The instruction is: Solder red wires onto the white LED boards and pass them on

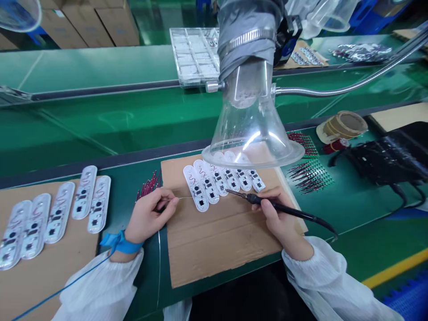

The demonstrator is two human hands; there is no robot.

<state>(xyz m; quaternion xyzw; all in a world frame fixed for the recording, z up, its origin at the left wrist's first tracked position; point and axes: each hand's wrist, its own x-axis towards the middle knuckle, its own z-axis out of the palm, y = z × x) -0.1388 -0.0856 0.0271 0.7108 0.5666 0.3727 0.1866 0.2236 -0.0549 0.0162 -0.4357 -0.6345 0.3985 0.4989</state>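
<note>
My left hand [151,214] is closed in a pinch on a thin solder wire [182,198] whose end reaches the row of white oblong circuit boards [214,182]. A black soldering iron [284,208] sits in the grip of my right hand [277,215], tip pointing left at a board in the middle of the row. The boards lie side by side on a brown cardboard sheet [214,240]. A blue wrist strap [120,243] circles my left wrist.
A clear funnel-shaped fume hood [252,129] hangs just above the boards on a flexible metal hose [351,84]. More white boards [56,214] lie on cardboard at left. Red wires [149,185] lie beside the sheet, a tape roll [344,125] and a black device [388,156] at right.
</note>
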